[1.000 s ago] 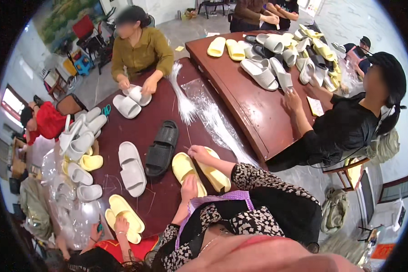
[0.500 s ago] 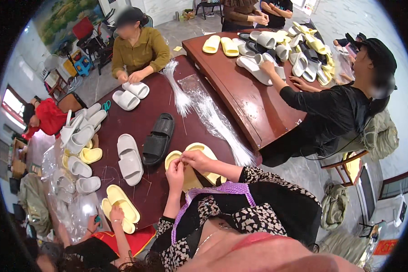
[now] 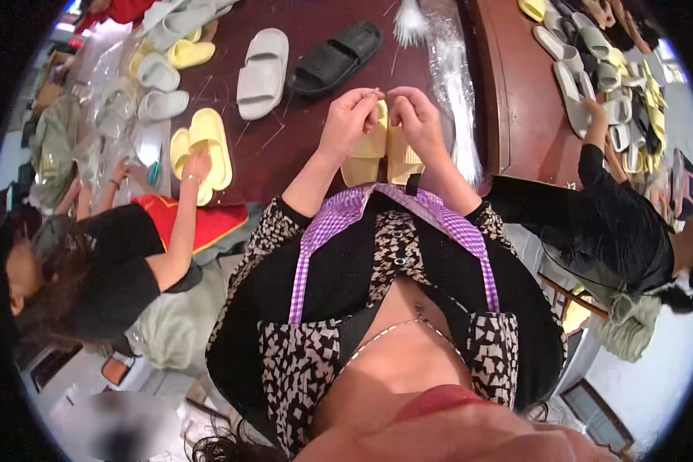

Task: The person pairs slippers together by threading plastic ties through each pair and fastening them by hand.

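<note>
A pair of yellow slippers lies on the dark red table right in front of me, a left slipper [image 3: 366,158] and a right slipper [image 3: 405,158]. Over their far ends, my left hand [image 3: 352,119] is closed, its thumb and finger pinched together. Close beside it, my right hand [image 3: 417,122] is pinched the same way. The fingertips almost meet; whatever they hold is too small to make out. Beyond my hands lie a black slipper [image 3: 336,59] and a light grey slipper [image 3: 262,75].
Thin white strands [image 3: 456,115] lie in clear plastic to the right. At left, a co-worker's hand [image 3: 198,164] rests on yellow slippers [image 3: 219,154], near grey slippers [image 3: 163,105]. On the second table [image 3: 516,92], a co-worker in black [image 3: 604,208] reaches toward piled slippers.
The view has tilted down, so the table sits higher in the picture. My hands, pressed together before, are now slightly apart at the fingertips, over the yellow slippers.
</note>
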Demonstrator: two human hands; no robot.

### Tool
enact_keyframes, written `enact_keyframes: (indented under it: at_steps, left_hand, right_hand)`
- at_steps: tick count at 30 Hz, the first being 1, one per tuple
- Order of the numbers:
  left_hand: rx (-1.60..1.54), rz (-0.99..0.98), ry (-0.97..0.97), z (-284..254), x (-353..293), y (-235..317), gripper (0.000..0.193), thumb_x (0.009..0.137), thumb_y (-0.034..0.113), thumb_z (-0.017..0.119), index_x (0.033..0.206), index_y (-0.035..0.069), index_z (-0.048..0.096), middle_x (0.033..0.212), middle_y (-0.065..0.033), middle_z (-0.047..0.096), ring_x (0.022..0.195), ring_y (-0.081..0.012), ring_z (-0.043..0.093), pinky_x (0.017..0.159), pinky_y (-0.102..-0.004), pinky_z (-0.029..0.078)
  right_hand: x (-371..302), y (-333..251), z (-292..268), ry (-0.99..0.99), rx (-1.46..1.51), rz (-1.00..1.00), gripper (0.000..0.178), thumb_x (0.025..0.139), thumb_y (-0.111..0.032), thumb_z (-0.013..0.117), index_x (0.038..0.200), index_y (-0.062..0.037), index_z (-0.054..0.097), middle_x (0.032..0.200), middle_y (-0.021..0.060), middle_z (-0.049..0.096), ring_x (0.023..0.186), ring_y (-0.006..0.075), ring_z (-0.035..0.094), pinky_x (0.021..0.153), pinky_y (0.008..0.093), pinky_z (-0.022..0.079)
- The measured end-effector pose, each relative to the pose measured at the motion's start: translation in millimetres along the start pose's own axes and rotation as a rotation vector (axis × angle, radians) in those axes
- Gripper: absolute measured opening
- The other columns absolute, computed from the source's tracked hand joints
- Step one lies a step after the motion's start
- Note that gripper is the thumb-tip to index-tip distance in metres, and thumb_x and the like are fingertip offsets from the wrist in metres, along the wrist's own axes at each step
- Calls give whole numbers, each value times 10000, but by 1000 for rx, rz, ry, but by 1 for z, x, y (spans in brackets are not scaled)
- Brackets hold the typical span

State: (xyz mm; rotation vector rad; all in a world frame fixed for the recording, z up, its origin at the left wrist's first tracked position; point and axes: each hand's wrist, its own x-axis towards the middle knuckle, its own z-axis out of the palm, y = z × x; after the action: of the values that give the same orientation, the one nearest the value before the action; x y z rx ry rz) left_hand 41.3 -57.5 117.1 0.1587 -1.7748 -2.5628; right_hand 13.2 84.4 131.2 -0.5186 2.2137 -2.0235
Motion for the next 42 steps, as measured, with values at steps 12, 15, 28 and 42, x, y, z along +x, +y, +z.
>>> enact_keyframes:
  at_steps: [12, 15, 28, 42]
  left_hand:
    - [-85, 6, -37, -21, 11, -21, 142, 883, 108, 494, 890, 24, 608, 607, 31, 505, 508, -24, 427, 452, -169, 331]
    - [-5, 31, -37, -10, 10, -9, 141, 879, 104, 500, 906, 19, 609, 621, 21, 524, 513, -30, 445, 452, -172, 338]
    - [-172, 31, -82, 4, -6, -10, 135, 865, 64, 519, 950, -8, 597, 689, -30, 589, 537, -48, 475, 487, -172, 372]
    - [164, 144, 108, 15, 1, 7, 80, 813, 31, 573, 856, -13, 626, 721, 6, 587, 620, -31, 517, 536, -181, 419]
  right_hand:
    - [3, 17, 7, -2, -337, -144, 148, 893, -73, 476, 938, 17, 584, 599, 11, 506, 542, 59, 461, 499, 218, 400]
    - [7, 18, -1, 51, -408, -258, 139, 893, -78, 462, 937, -4, 571, 711, 62, 542, 602, 152, 537, 550, 264, 445]
    - [-13, 9, -5, 36, 270, 139, 80, 878, -105, 480, 888, -31, 511, 687, -11, 491, 600, 54, 464, 528, 205, 384]
    - [-5, 5, -5, 31, 420, 225, 97, 867, -75, 514, 921, -13, 566, 705, -5, 553, 556, 37, 450, 495, 166, 345]
